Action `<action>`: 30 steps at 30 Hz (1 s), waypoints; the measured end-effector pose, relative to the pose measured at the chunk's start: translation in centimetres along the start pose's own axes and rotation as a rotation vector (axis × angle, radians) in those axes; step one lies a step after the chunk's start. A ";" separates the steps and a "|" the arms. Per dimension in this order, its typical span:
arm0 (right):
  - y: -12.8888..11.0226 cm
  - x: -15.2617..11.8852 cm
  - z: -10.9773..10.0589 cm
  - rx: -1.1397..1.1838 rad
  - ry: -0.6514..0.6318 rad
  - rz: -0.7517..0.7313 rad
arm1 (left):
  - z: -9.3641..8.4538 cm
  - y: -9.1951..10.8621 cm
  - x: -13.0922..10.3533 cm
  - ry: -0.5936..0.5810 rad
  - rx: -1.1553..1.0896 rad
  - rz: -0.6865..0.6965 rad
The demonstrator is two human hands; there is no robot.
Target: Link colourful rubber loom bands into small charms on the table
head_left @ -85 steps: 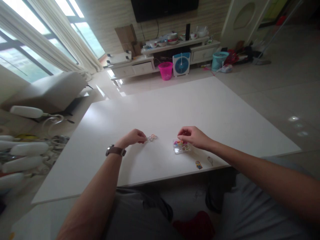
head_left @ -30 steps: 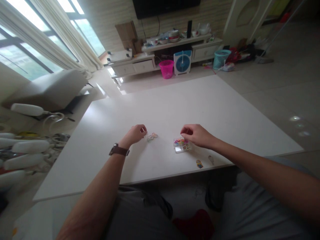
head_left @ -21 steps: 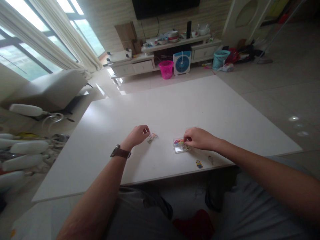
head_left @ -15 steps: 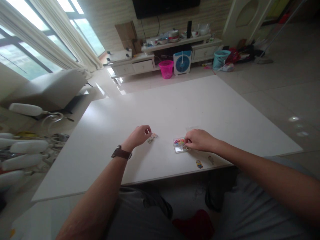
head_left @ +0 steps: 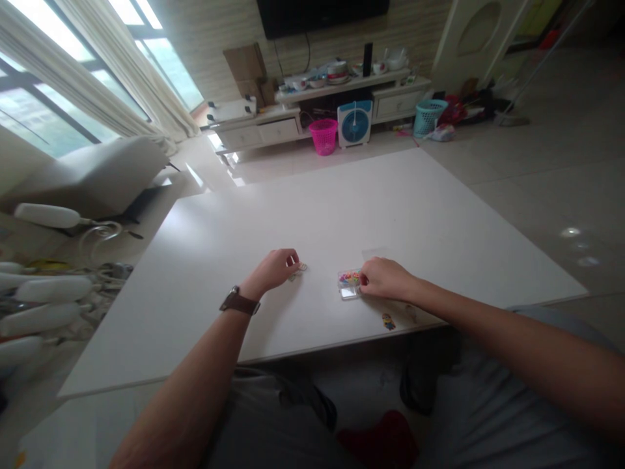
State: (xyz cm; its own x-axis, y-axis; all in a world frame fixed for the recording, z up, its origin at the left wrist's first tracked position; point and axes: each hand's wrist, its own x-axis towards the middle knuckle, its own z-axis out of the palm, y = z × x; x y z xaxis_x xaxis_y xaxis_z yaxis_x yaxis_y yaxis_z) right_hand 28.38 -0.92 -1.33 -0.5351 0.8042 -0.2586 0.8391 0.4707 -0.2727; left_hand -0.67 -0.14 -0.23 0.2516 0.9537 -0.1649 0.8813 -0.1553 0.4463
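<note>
On the white table (head_left: 312, 208), my left hand (head_left: 277, 268) has its thumb and fingers pinched over a small pile of pale, ring-like pieces (head_left: 303, 267). Whether one is between the fingertips cannot be made out. My right hand (head_left: 385, 277) reaches, fingers closed, over the right side of a small clear compartment box (head_left: 348, 294). Bright multicoloured little pieces (head_left: 348, 277) fill its far compartment. The fingers hide the box's right part and whatever they hold. Nearer the edge lies a yellow-and-blue cartoon figure (head_left: 388, 321), with a pale piece (head_left: 411, 313) partly hidden beside my right forearm.
A thin clear sheet or lid (head_left: 375, 253) lies just beyond my right hand. Past the table stand a pink basket (head_left: 323, 137), a blue fan (head_left: 354, 124) and a cabinet with dishes. White lamp-like shapes (head_left: 49, 215) are at the left.
My left hand has shifted slightly right, further over the pale rings. My right hand has come down at the box and covers a round pale piece that showed there before.
</note>
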 end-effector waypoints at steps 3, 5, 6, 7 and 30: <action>0.4 0.1 -0.3 0.070 0.019 -0.022 | 0.1 0.2 0.0 -0.003 -0.002 0.003; 0.6 0.2 -0.6 0.110 0.030 -0.034 | 0.2 0.5 -0.1 0.000 -0.007 0.011; 0.7 0.2 -0.7 0.127 0.036 -0.038 | 0.3 0.7 -0.1 0.001 -0.010 0.016; 0.8 0.2 -0.9 0.144 0.038 -0.042 | 0.3 0.9 -0.2 0.001 -0.014 0.023; -0.2 0.0 -1.2 0.731 0.119 -0.066 | 5.7 7.9 -1.0 -0.140 -1.071 0.088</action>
State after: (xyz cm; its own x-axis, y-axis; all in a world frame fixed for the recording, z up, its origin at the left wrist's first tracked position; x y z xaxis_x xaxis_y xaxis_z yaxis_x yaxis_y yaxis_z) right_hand 28.35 -0.60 -0.14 -0.5332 0.8361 -0.1289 0.5039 0.1915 -0.8423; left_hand 8.34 -3.77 -1.58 0.4006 0.9016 -0.1634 0.0673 0.1489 0.9866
